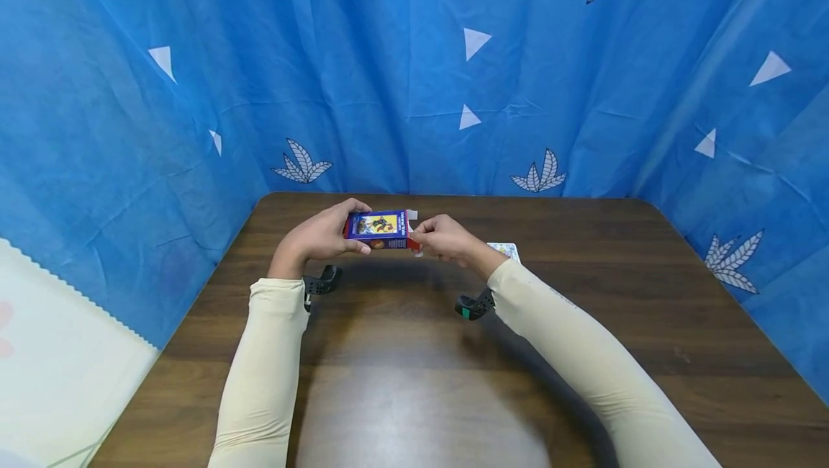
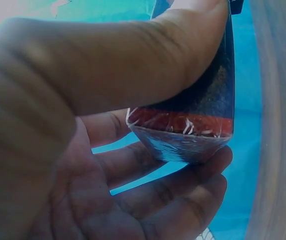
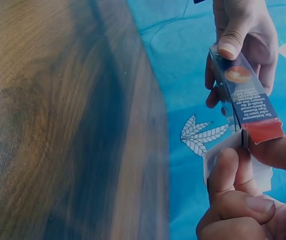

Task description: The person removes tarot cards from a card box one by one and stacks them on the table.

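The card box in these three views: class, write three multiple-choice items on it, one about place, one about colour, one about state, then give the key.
1. Where is the card box?
A. flat on the table
B. held above the table between both hands
C. on the curtain

2. What colour is the box's front?
A. mainly blue, with a yellow picture
B. green
C. white

3. What is the state of the box's right end?
A. taped over
B. crushed flat
C. flap open, white inside showing

Key: 1 B, since the left hand and right hand hold it clear of the wood; 2 A, seen in the head view; 3 C, as the white flap sticks out by the right hand's fingers.
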Motion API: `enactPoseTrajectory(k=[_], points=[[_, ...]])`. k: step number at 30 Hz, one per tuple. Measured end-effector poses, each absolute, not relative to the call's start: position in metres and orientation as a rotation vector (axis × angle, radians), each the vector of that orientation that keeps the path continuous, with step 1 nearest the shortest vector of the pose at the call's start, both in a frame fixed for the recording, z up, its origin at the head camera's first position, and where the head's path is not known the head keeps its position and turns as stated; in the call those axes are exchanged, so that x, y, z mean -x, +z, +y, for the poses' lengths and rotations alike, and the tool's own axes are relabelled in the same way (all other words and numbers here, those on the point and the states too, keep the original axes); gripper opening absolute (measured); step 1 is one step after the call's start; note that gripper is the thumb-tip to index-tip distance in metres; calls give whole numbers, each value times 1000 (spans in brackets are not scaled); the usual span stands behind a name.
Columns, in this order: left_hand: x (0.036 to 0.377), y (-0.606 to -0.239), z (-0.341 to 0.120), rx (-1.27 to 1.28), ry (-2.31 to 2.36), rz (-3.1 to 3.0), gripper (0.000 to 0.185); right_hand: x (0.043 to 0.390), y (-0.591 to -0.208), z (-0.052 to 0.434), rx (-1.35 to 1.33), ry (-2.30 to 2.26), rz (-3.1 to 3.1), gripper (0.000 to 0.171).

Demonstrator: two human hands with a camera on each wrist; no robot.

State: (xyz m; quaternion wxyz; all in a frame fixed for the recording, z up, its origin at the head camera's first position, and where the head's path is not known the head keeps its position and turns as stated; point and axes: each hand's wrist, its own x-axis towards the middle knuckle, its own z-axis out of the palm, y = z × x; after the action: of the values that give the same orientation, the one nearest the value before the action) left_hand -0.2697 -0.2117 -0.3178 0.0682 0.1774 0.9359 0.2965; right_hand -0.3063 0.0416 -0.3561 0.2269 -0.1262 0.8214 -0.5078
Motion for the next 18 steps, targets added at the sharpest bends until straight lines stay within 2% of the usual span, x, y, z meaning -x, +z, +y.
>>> enactPoseTrajectory(k=[13, 18], points=[[268, -318, -210, -558, 895, 2832, 71, 302, -355, 51, 365, -1342, 2284, 29], [268, -318, -209, -568, 898, 2843, 70, 302, -356, 61, 325, -1410, 2313, 26]])
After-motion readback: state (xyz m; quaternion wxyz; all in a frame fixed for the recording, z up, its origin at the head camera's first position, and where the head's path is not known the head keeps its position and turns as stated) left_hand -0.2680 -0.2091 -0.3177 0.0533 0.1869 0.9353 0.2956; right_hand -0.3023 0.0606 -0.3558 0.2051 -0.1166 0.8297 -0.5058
